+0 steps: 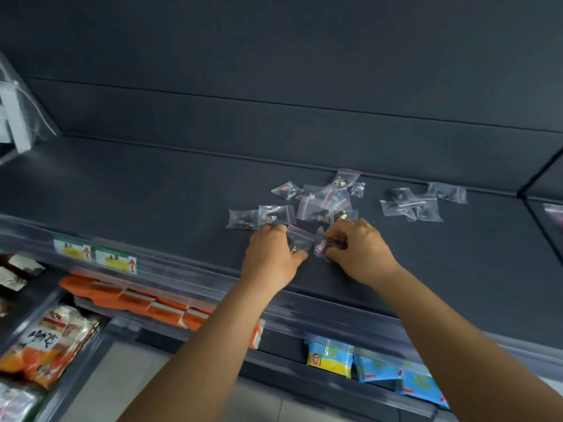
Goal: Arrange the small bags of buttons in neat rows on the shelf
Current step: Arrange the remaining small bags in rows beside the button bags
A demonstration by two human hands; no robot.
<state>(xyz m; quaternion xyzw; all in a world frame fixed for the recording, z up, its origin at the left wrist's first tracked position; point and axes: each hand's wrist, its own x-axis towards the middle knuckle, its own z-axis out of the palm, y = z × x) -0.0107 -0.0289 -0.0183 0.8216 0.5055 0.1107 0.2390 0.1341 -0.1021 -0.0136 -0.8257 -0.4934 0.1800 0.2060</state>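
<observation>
on the shelf (152, 190), the left grip (272, 254) pinches a clear bag (300, 239). the right grip (359, 249) pinches another bag (323, 246) just beside it. the loose pile of bags (323, 199) lies just behind both.

Dark shelf (122, 190); clear button bags (323, 199) scattered on it.
</observation>
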